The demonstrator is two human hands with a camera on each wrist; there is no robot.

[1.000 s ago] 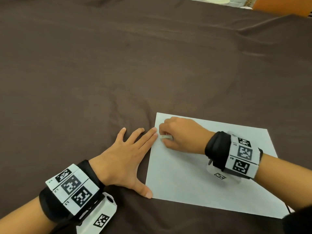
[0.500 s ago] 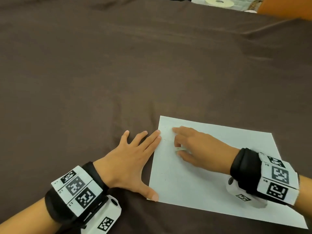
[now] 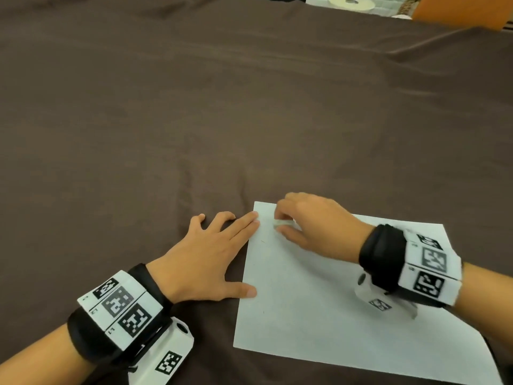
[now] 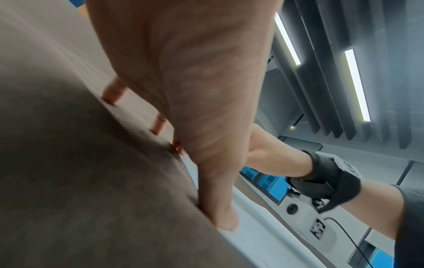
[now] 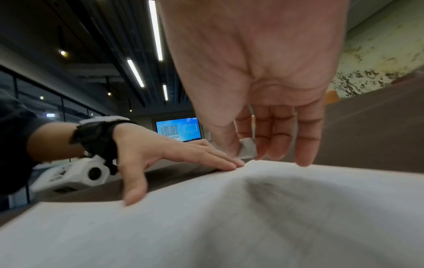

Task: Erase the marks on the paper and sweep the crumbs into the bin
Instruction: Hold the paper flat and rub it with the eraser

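A white sheet of paper [image 3: 319,295] lies on the brown tablecloth at the lower right. My right hand [image 3: 308,226] pinches a small white eraser [image 3: 283,223] against the paper near its far left corner; the right wrist view shows the eraser [image 5: 247,147] between thumb and fingers. A faint pencil mark [image 3: 262,241] sits near the left edge. My left hand [image 3: 211,254] lies flat with spread fingers, its thumb and two fingertips pressing the paper's left edge [image 5: 135,199]. No bin is in view.
The brown cloth [image 3: 194,107] covers the whole table, with soft folds ahead of the hands. At the far right edge are a pale disc [image 3: 351,1] and an orange object [image 3: 460,9].
My right hand with the eraser slid back from the left corner toward me, then returned up to the far left corner. The left hand stayed pressing the paper's edge.
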